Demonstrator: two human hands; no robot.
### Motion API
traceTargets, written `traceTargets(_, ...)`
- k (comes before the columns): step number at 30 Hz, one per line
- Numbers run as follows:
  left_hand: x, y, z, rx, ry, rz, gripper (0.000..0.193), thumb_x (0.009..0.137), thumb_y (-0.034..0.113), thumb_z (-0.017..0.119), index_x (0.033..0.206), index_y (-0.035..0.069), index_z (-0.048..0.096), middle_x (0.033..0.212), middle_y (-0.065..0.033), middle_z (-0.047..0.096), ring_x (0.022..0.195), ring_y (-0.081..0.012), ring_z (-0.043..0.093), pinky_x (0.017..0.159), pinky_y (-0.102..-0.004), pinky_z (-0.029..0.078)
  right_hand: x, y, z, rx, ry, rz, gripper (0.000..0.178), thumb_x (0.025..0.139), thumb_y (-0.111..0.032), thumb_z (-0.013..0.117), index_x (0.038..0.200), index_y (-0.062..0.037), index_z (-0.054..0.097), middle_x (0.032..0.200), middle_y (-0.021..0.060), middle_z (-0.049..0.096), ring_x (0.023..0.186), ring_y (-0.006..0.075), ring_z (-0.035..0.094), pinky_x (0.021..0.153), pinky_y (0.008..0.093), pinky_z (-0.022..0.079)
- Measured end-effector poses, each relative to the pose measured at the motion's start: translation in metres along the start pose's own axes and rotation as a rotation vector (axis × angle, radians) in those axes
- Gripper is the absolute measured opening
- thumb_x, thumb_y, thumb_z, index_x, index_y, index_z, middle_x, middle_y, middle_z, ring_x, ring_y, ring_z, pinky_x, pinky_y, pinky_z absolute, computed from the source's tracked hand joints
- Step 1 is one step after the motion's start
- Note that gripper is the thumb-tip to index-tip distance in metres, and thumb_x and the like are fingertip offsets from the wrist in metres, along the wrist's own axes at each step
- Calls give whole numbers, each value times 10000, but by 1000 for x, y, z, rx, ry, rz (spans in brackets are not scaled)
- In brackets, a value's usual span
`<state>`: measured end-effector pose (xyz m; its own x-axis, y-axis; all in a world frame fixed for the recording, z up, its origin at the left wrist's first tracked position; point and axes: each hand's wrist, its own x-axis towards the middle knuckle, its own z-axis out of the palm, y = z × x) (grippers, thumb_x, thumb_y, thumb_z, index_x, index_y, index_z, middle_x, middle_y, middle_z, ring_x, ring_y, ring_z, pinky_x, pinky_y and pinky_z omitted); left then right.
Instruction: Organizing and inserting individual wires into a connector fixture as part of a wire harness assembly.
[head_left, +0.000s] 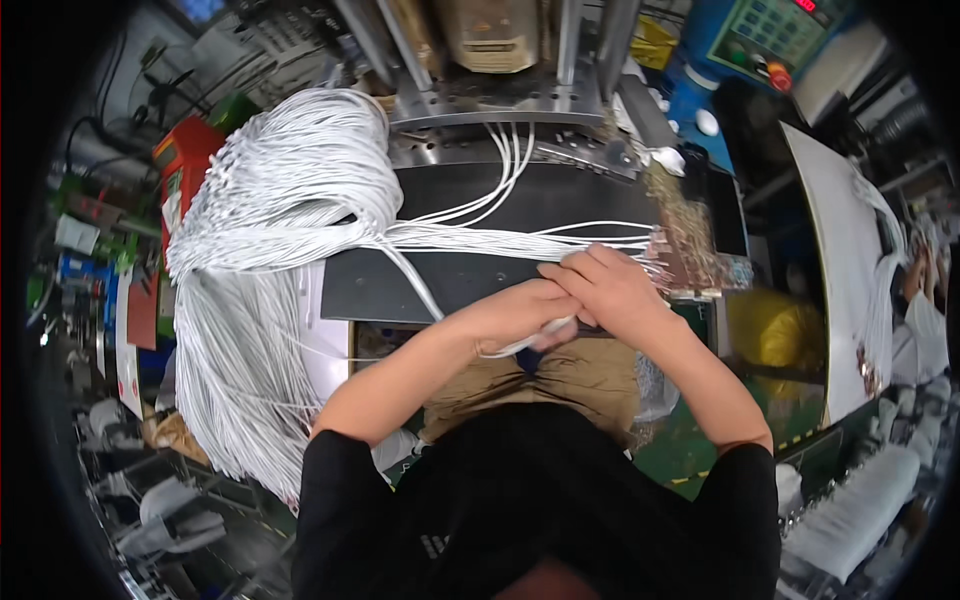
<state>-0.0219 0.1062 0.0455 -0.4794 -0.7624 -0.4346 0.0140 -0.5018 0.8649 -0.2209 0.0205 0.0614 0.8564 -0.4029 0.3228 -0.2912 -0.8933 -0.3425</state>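
My left hand (525, 315) is closed on a white cable (513, 349), which loops out below the palm. Pressed against its fingertips, my right hand (612, 287) has its fingers curled together; whatever they hold is hidden. Just beyond both hands, a row of white cables (480, 240) lies across the black worktable (370, 290). Their stripped coppery ends (655, 262) point right, next to my right hand. A few more cables (515, 165) curve from that row up to the metal press (500, 108).
A large bundle of white cables (290, 170) is heaped at the left and hangs over the table side. Copper-coloured scraps (700, 250) cover the right end. A blue control box (770, 40) stands at the back right, a white board (815, 270) at the right.
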Motion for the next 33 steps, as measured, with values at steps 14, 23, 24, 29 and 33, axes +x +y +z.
traceTargets(14, 67, 15, -37, -391, 300, 128, 233, 1034, 237, 523, 1119, 51, 635, 735, 31, 512, 558, -57, 420, 495, -227, 322, -3, 66, 26, 123, 113, 482, 255, 944, -293, 620, 1007, -69, 724, 980, 124, 693, 951, 297, 669, 809, 425, 524)
traceTargets(23, 101, 4, -72, -346, 374, 157, 270, 997, 229, 597, 1146, 12, 658, 832, -29, 646, 632, -84, 530, 572, -228, 419, 28, 120, 45, -457, 312, 261, 313, 887, -143, 625, 1169, -10, 640, 1009, 149, 655, 903, 340, 642, 810, 400, 523)
traceTargets(24, 100, 3, -74, -304, 344, 151, 270, 994, 230, 598, 1137, 11, 666, 846, -44, 659, 642, -93, 538, 588, -233, 430, 31, 119, 49, -442, 288, 243, 338, 875, -137, 624, 1188, -10, 627, 1021, 153, 649, 899, 342, 638, 804, 401, 522)
traceTargets(29, 92, 4, -68, -212, 339, 129, 266, 985, 242, 612, 1088, 11, 693, 858, -59, 676, 660, -107, 564, 616, -243, 460, 35, 101, 51, -131, 162, 276, 375, 845, -155, 635, 1191, -9, 620, 985, 160, 642, 849, 276, 632, 754, 367, 514)
traceTargets(33, 93, 8, -58, -153, 350, 126, 278, 990, 264, 615, 1074, 16, 705, 803, -17, 662, 689, -85, 584, 619, -225, 465, 32, 115, 36, 690, 9, 684, 343, 858, -167, 609, 1159, -6, 638, 875, 162, 642, 810, 272, 639, 741, 338, 502)
